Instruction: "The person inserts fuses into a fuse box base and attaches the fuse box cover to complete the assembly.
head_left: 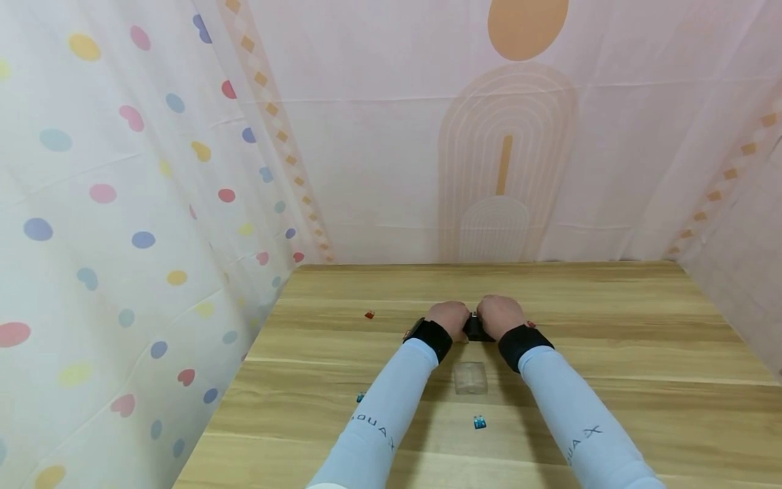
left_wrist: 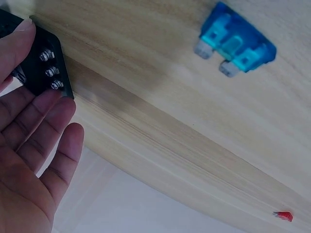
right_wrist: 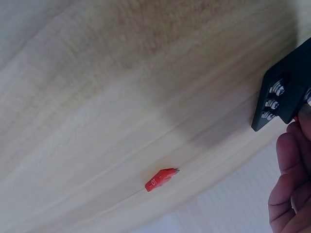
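Observation:
My left hand [head_left: 449,318] holds a black fuse block [head_left: 478,330] by its edge, thumb on top and fingers beneath. Silver screw terminals line that edge in the left wrist view. My right hand [head_left: 501,316] is at the block's other end, fingers curled. A sliver of a red blade fuse [right_wrist: 295,118] shows at its fingertips against the block; the rest is hidden. A clear plastic cover [head_left: 470,377] lies between the forearms, nearer the body than the block.
Blue blade fuses lie on the wooden table, one in front of the cover [head_left: 479,422] and another by the left forearm [head_left: 361,396]. Red blade fuses lie farther back, one at the left [head_left: 369,314] and one beside the right wrist [head_left: 531,324]. Curtains hang behind and at the left.

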A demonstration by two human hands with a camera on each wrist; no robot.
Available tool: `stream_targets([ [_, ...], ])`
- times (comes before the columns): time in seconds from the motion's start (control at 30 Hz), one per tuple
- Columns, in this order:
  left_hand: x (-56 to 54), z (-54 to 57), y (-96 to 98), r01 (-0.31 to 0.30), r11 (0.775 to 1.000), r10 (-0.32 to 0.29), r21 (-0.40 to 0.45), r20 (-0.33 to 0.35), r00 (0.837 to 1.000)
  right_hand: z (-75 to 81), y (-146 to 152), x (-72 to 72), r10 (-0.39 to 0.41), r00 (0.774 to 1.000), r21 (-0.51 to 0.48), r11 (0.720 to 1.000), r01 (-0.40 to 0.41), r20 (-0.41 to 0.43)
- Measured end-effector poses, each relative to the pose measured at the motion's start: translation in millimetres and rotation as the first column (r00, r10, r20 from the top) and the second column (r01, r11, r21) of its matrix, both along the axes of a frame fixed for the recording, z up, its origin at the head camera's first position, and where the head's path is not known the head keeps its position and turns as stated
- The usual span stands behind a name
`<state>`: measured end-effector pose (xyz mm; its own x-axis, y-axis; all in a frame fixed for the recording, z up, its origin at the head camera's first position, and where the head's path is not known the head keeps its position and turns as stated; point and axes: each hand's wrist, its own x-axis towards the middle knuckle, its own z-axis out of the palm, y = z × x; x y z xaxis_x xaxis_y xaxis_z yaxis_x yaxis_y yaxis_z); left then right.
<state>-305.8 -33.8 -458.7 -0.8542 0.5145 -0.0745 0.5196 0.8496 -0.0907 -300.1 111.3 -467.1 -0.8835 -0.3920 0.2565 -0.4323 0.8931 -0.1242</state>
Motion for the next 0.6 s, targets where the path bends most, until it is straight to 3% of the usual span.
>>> stream_targets([
  [0.3,-3.9,-5.5,-1.4,0.010,1.000,-0.010,-0.009,-0.002,1.000,-3.7,-0.1,-1.1,0.003,1.000,0.005,1.000,-0.003,-0.011],
  [0.6,0.6,-4.2,-1.8,0.029,0.998,-0.030,-0.058,-0.018,0.999,-3.8,0.4,0.8,0.003,0.999,0.020,1.000,-0.002,-0.035],
])
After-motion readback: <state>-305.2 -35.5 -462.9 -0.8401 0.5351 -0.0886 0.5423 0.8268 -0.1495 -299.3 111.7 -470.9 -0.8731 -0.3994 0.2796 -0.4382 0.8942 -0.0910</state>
